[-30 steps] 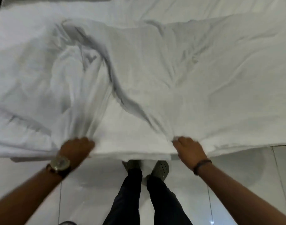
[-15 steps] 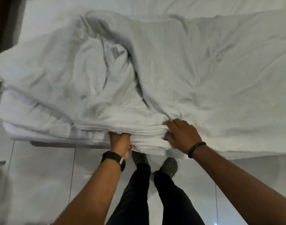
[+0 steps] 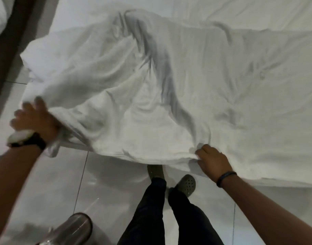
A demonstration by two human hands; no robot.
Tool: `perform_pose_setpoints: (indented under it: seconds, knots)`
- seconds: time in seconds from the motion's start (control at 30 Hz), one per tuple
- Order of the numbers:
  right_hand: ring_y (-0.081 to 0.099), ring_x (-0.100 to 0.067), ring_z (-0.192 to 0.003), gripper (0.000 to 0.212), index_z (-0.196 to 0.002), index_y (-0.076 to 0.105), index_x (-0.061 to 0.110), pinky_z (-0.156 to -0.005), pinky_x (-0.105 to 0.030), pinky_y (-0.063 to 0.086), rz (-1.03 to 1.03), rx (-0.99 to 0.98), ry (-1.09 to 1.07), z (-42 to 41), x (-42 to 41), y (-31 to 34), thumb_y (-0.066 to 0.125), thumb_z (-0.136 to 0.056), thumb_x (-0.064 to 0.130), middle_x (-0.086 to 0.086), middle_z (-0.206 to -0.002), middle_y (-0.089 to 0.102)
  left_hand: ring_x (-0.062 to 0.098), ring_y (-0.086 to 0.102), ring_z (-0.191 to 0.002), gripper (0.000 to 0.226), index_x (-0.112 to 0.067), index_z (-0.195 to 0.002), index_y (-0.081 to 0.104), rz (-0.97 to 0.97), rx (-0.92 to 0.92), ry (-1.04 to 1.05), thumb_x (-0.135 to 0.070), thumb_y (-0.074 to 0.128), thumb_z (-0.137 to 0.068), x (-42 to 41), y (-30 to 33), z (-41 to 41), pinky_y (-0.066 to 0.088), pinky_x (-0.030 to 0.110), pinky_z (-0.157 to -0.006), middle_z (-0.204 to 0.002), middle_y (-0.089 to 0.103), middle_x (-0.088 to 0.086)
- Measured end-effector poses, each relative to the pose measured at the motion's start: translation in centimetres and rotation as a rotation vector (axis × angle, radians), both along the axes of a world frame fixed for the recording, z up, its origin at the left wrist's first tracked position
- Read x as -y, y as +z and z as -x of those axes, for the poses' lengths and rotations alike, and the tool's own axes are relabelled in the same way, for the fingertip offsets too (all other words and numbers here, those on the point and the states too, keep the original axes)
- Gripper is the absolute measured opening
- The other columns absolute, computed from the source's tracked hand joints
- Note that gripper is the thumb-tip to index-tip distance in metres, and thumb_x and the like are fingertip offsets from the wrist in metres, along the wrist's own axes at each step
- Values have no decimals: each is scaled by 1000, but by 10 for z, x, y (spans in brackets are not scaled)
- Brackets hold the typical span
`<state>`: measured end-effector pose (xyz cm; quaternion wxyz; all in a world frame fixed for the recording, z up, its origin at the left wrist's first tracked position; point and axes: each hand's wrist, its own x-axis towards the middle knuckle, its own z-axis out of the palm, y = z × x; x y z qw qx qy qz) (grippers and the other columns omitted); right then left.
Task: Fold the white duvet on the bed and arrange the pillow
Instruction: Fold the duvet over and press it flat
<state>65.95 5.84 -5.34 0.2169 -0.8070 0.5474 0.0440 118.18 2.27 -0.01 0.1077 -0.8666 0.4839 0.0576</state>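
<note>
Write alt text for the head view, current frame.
A person standing at the bedside grips the near edge of a rumpled white duvet with both hands: the left hand, blurred, at its left corner, the right hand further right. Below are dark trousers, perforated clogs, glossy floor tiles and a shiny metal bin.

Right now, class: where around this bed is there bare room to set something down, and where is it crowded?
Free: the flat sheet beyond the duvet, and the tiled floor between the left hand and the legs. Crowded: the near edge, where both hands, the right hand included, grip bunched duvet; a metal bin fills the lower-left floor.
</note>
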Motion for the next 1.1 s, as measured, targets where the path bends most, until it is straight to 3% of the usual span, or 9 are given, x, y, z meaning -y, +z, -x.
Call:
perform_pose_setpoints:
  seconds: [0.13,0.27,0.37,0.47,0.57,0.7,0.9,1.03,1.1]
  knots:
    - [63,-36,-67,39,-93,70,10,-47,-37,49,10,-8,-103,-3,-3,1,88,-59,14,-12,-85,64,53,29,-139,90,-12,-149,35,167,13,-659,-8,69,-65,-32,-5,169,21,70,-107,-154,31,29]
    - [61,-37,-91,49,-119,62,13,-70,-42,49,-57,-266,-161,18,-9,7,75,-77,33,-13,-107,62,43,49,-131,67,-17,-137,56,-128,-94,-1108,-8,57,-70,-76,-43,270,42,69,-97,-144,52,18]
    - [59,-35,-90,39,-120,59,11,-65,-37,47,-60,-268,-201,28,-1,11,65,-84,26,-12,-111,59,40,69,-89,42,-13,-100,73,-276,-99,-1027,-6,72,-59,-42,-41,280,56,49,-63,-105,71,17]
    - [59,-36,-67,26,-98,63,11,-49,-32,44,109,-83,-256,24,-1,13,70,-73,10,-13,-95,55,34,58,-60,39,-9,-85,64,-149,-208,-898,-6,78,-49,-22,-51,251,37,33,-45,-78,61,16]
    - [59,-35,-103,33,-124,55,19,-79,-41,52,-214,-159,-50,4,-47,-5,54,-91,19,-14,-129,49,32,61,-60,41,-9,-83,71,-223,-250,-951,-4,86,-45,-72,-55,235,46,33,-47,-77,65,15]
    - [49,-28,-120,40,-134,51,24,-94,-36,44,-462,-80,-27,9,-61,-9,49,-95,30,-4,-140,44,31,57,-94,52,-19,-110,65,-493,-386,-851,-36,80,-62,-94,-62,245,45,38,-77,-109,59,7]
    - [59,-36,-113,41,-124,63,13,-89,-48,52,270,261,-215,1,37,1,51,-92,35,-15,-122,63,39,51,-126,57,-14,-125,62,160,-479,-941,-53,63,-83,-10,-74,301,41,49,-101,-138,55,17]
    - [34,-35,-142,61,-145,45,21,-111,-59,26,166,0,-85,36,73,-50,52,-93,53,-13,-155,35,35,21,-148,90,-22,-151,33,-35,-307,-927,-81,25,-84,49,-113,299,14,56,-115,-162,22,11]
    - [8,-27,-151,76,-155,17,26,-117,-60,5,-22,-253,-339,109,66,-72,33,-93,67,-3,-163,5,31,8,-151,107,-23,-156,12,-108,-226,-672,-92,18,-73,62,-132,251,3,50,-117,-165,7,7]
